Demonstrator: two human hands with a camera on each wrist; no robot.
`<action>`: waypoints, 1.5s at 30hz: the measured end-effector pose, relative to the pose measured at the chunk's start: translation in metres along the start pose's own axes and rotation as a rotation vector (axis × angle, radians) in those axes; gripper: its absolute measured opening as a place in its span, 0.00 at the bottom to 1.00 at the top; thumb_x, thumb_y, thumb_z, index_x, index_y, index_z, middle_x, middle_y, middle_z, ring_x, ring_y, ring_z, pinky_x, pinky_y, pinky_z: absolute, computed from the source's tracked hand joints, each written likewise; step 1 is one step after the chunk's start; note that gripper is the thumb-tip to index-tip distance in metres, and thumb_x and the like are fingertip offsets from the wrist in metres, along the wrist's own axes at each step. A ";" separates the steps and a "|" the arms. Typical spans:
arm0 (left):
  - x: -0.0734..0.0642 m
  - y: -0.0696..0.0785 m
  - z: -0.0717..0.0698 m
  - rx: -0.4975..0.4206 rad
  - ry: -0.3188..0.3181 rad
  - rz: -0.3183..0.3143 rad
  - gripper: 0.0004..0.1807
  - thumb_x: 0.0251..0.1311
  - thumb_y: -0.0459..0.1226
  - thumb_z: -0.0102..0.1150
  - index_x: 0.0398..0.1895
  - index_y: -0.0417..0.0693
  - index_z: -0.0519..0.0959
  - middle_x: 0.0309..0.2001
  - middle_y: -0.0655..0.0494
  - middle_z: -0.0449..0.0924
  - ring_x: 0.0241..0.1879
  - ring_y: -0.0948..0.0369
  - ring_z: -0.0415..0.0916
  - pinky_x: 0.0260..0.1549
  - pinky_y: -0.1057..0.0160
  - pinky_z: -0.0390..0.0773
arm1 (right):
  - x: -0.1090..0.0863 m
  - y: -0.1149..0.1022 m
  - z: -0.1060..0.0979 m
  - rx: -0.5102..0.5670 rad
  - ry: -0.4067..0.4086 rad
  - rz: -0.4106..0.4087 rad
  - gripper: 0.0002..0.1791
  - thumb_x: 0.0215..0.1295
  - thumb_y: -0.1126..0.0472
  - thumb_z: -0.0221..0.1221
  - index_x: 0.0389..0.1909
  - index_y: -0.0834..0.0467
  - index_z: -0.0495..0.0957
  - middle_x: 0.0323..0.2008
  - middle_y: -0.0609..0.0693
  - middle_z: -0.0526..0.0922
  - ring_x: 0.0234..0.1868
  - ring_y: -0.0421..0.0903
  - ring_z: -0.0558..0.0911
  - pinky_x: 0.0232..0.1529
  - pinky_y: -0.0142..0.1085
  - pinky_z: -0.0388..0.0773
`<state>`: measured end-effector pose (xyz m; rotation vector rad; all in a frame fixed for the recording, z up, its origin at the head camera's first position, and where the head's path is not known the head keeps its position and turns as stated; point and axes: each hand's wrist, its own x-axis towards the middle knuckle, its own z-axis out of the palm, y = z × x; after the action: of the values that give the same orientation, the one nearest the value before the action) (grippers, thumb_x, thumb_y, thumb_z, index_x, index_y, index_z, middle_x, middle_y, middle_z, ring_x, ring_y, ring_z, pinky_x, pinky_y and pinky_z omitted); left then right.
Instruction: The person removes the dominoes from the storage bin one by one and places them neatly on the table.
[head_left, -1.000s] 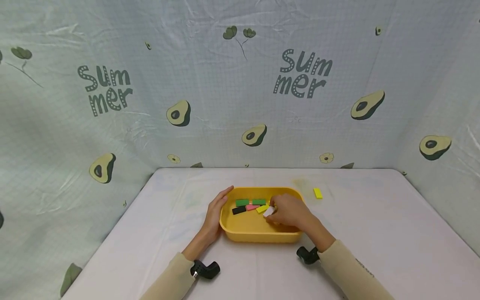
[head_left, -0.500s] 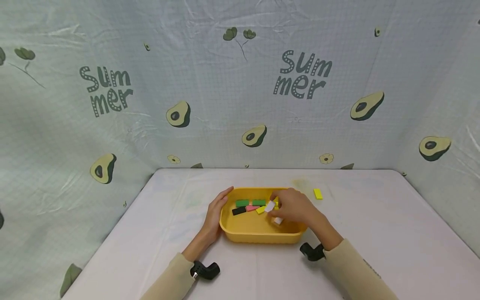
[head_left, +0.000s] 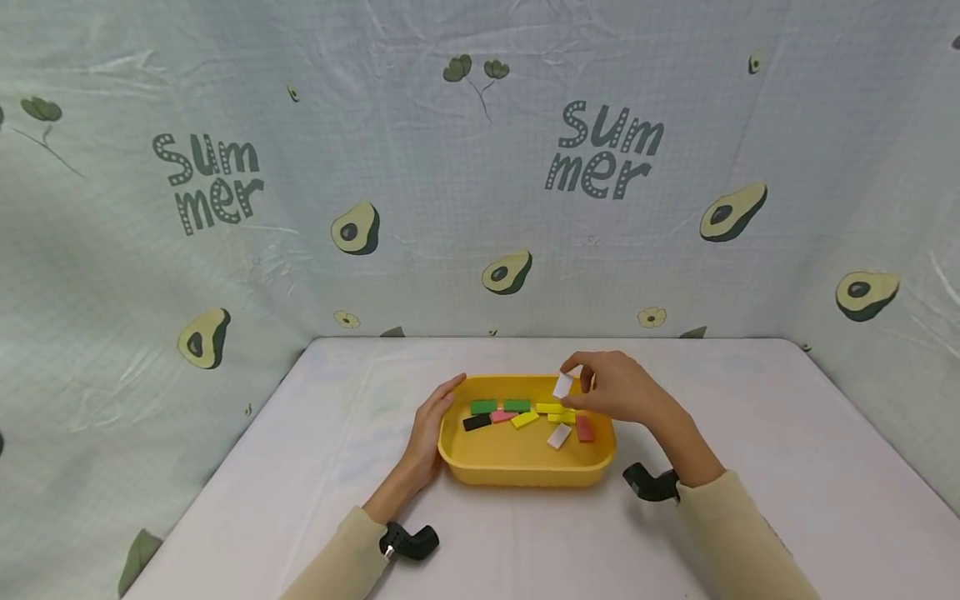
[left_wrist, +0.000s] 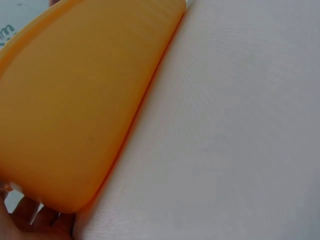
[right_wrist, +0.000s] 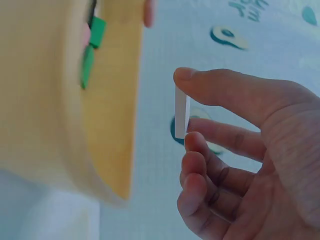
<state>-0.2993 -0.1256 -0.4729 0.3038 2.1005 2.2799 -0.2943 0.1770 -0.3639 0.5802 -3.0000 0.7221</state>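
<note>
A yellow plastic tray [head_left: 525,477] sits on the table, with several small domino-like blocks lying flat inside. My right hand [head_left: 622,387] pinches a white block [head_left: 562,385] between thumb and fingers, above the tray's far right part. The right wrist view shows this white block [right_wrist: 181,112] edge-on, held clear of the tray. Along the tray's left wall rests my left hand [head_left: 427,429], its fingers extended against the outside. In the left wrist view its fingers [left_wrist: 45,219] touch the tray wall [left_wrist: 75,110] from below. The tray's inside is hidden there.
Inside the tray lie a second white block [head_left: 558,436], a red block [head_left: 584,429], a yellow block [head_left: 525,420], a green block [head_left: 483,407], a black block [head_left: 477,422] and a pink block [head_left: 503,415], among others. A printed cloth [head_left: 420,167] hangs behind the white table [head_left: 360,392].
My right hand has lifted the white block up and to the right, uncovering the second white block and the red one. It now covers where a yellow block lay outside. The left hand stays put.
</note>
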 end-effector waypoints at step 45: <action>-0.002 -0.004 -0.001 -0.001 -0.004 0.015 0.26 0.82 0.40 0.34 0.78 0.46 0.66 0.80 0.48 0.60 0.81 0.49 0.53 0.81 0.47 0.52 | -0.019 0.156 0.002 0.217 0.115 0.277 0.29 0.62 0.67 0.61 0.66 0.66 0.74 0.68 0.71 0.68 0.66 0.71 0.69 0.59 0.66 0.76</action>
<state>-0.2979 -0.1268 -0.4772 0.3252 2.1027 2.2860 -0.3312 0.3118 -0.4359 0.1155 -2.9451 1.0655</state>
